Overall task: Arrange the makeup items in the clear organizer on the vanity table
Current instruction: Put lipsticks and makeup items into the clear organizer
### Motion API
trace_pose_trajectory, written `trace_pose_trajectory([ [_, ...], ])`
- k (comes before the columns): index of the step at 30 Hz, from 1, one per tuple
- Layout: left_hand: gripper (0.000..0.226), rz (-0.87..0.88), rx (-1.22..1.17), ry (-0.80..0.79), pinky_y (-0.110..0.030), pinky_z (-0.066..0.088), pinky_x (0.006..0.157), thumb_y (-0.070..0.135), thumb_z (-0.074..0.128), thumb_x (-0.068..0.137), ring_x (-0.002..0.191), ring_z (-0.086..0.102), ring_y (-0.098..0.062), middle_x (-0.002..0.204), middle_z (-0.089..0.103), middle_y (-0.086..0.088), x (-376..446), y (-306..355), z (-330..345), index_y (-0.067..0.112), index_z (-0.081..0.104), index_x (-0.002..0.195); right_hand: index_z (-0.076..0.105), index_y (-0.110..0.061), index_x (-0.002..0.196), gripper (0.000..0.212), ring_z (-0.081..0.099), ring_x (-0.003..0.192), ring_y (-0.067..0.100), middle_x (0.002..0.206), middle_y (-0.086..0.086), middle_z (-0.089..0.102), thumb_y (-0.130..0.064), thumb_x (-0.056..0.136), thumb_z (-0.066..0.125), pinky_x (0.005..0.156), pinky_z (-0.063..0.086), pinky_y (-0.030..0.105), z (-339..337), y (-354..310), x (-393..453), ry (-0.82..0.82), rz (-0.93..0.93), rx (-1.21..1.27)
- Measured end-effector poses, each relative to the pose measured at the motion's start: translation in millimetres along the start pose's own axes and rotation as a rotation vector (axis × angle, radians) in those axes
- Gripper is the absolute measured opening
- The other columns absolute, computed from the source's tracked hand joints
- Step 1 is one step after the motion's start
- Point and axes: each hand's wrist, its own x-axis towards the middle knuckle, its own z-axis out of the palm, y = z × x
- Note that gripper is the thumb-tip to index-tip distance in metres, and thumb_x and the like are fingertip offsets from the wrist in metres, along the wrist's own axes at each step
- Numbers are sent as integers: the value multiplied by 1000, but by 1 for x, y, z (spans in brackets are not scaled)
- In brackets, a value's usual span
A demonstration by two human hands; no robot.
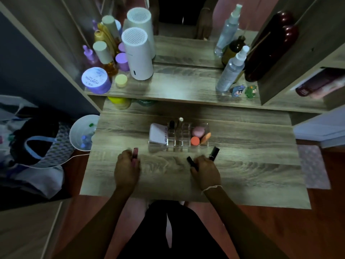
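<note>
Hands [127, 168] [206, 172] each clutch tubes [135, 153] [192, 162] before organizer [178, 144].

Left hand [127, 166] motion-blurred; pink tube [135, 153] half-hidden

1. The clear organizer [178, 136] sits mid-table [242, 165], holding a pale compact [157, 134], two upright tubes and pink and orange sponges [198, 136].
2. The left hand [127, 170] grips a pink tube [134, 154] near the organizer's left corner.
3. The right hand [206, 171] holds a black tube [192, 162]; another black tube [214, 153] lies just beside it.
</note>
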Motion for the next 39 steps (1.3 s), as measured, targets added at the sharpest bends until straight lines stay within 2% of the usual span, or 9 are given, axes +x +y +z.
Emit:
trace_pose_trajectory([
  [4,25,24,5,-4,-41,46,78,15,64,85,93,59,-37,106,58,-20,-3,-3,-2,6,62,109,62,-4,89,21,63,89,35,98,18,64,-24,85,63,74,49,39,-5,-8,6,43,45,111],
  [7,26,35,-32,46,-38,45,74,20,65,87,88,60,-36,104,59,-20,1,3,-10,4,63,108,63,-5,89,17,65,85,35,91,18,68,-21,84,64,75,53,42,-12,-14,14,91,83,247],
  [13,20,135,-256,135,-43,54,75,17,67,87,83,63,-26,102,60,-12,20,48,-26,8,59,102,56,-10,112,30,67,89,31,95,15,72,-28,89,61,77,52,38,-25,-29,28,156,93,385],
  [16,24,212,-357,188,-30,49,74,20,69,86,87,61,-18,103,63,-8,27,72,-28,12,58,105,52,-12,109,28,68,85,31,91,14,71,-31,90,60,75,54,39,-29,-36,33,163,88,435],
  [19,24,367,-383,84,-28,51,78,20,68,87,88,63,-15,99,66,-7,34,89,-24,11,58,106,56,-11,109,31,67,88,32,96,17,71,-32,88,64,79,55,41,-33,-43,39,211,95,452],
  [24,21,575,-282,-36,-27,50,78,11,71,84,91,62,-19,99,67,-9,36,106,-5,6,63,104,61,-11,100,25,62,79,15,94,9,70,-27,83,70,71,45,24,-41,-58,50,348,58,516],
  [30,23,586,-264,-98,-30,51,80,5,69,83,92,63,-20,100,69,-8,43,109,8,8,65,105,56,-9,99,21,65,84,25,94,13,69,-21,86,67,72,46,27,-49,-66,65,474,37,513],
  [37,29,547,-131,-166,-43,52,84,7,69,83,100,60,-24,107,69,-6,47,107,17,11,64,111,55,-8,101,18,65,90,31,97,15,69,-15,87,65,80,54,41,-49,-65,73,440,12,447],
  [39,29,535,-97,-174,-43,51,85,8,68,84,102,58,-25,108,69,-6,46,108,18,12,64,113,55,-9,102,18,64,92,31,98,15,69,-15,87,64,80,53,40,-46,-65,74,417,23,430],
])
